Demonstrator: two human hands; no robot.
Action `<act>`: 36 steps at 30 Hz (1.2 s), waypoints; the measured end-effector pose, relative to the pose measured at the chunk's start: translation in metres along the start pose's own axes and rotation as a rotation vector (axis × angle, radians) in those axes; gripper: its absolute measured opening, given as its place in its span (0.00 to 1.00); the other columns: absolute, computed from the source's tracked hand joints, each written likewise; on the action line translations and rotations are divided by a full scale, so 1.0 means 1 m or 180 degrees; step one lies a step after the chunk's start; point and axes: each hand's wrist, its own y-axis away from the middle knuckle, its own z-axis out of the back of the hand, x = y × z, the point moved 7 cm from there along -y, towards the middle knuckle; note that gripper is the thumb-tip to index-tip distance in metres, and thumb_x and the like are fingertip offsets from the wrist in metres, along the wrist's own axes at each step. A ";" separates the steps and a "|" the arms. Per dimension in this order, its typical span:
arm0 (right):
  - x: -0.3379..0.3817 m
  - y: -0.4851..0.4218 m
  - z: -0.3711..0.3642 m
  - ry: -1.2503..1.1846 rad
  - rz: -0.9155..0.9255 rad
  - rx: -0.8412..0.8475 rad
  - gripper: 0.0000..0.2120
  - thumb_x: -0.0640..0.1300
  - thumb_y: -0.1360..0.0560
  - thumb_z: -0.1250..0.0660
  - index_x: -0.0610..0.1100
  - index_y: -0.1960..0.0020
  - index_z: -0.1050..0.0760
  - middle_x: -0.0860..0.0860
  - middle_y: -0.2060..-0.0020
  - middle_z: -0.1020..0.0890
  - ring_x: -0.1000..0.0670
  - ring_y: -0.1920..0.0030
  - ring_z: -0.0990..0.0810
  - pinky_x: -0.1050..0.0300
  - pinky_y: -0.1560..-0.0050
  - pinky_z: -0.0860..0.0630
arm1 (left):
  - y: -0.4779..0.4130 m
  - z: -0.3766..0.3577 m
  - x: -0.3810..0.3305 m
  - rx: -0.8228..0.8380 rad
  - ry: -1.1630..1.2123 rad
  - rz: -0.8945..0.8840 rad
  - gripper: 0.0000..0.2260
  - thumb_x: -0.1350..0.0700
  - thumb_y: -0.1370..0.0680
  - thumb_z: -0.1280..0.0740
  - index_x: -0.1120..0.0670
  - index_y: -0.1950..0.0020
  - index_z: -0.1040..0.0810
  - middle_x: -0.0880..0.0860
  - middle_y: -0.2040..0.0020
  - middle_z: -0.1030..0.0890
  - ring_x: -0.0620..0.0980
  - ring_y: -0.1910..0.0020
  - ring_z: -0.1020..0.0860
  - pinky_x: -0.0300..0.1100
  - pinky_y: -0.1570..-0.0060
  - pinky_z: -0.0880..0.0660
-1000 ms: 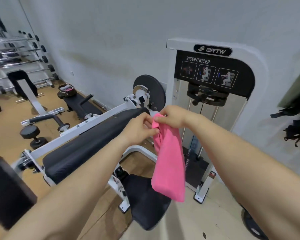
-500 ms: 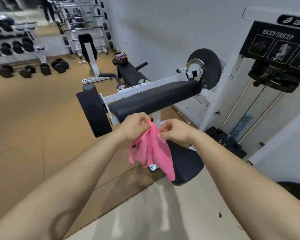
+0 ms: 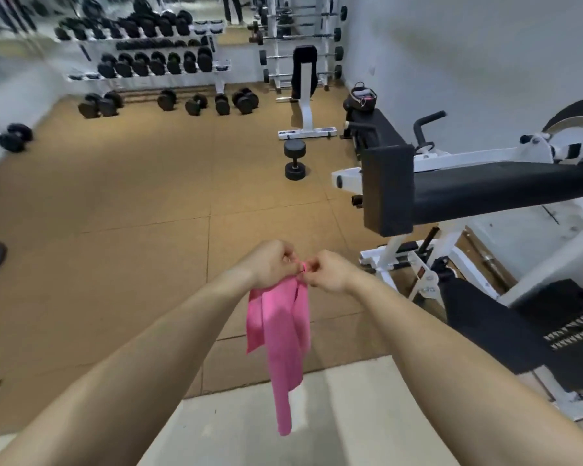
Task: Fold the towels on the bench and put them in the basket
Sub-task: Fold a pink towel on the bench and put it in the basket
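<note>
**A:** What have I got in the hands?

**B:** My left hand (image 3: 270,264) and right hand (image 3: 329,271) are close together, nearly touching, both pinched shut on the top edge of the pink towel (image 3: 281,334). The fingers are curled in tight, so the grip is narrow on each side.

**A:** And the towel itself?

**B:** It hangs straight down from the pinch, below both hands and between my forearms, bunched in loose vertical folds with one long strip trailing lowest. It touches nothing but the hands.

**A:** What lies beyond?

**B:** To the right of my right hand stands the white machine with its long black pad (image 3: 485,193), well apart from the towel. Farther ahead and to the right is a black table (image 3: 372,124) with a dark basket (image 3: 362,97) on its far end; something pink shows inside, too small to tell. Ahead of the hands sits a lone dumbbell (image 3: 295,160) on the brown floor (image 3: 132,196), and past it, ahead and left, the dumbbell rack (image 3: 148,58).
</note>
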 end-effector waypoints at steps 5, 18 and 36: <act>0.078 -0.060 -0.047 0.0240 0.0071 -0.0104 0.05 0.44 0.30 0.31 0.45 0.64 0.23 0.45 0.65 0.16 0.43 0.61 0.18 0.49 0.59 0.23 | 0.024 0.058 0.110 -0.0205 0.0180 0.0279 0.04 0.49 0.24 0.29 0.48 0.56 0.19 0.47 0.62 0.19 0.47 0.62 0.22 0.40 0.65 0.28; 0.132 -0.294 -0.081 0.0813 -0.0040 0.0381 0.05 0.40 0.28 0.36 0.47 0.61 0.29 0.51 0.65 0.23 0.49 0.64 0.24 0.57 0.69 0.32 | -0.096 0.180 0.270 -0.0402 -0.0026 0.0367 0.04 0.49 0.25 0.28 0.47 0.59 0.19 0.42 0.60 0.20 0.42 0.59 0.22 0.37 0.62 0.29; 0.172 -0.672 0.152 0.0692 0.0297 -0.0134 0.15 0.50 0.17 0.42 0.42 0.55 0.25 0.48 0.62 0.22 0.46 0.59 0.24 0.53 0.60 0.32 | -0.438 0.386 0.396 -0.0080 -0.0616 0.0775 0.13 0.45 0.20 0.35 0.53 0.56 0.20 0.52 0.61 0.21 0.52 0.60 0.24 0.43 0.65 0.33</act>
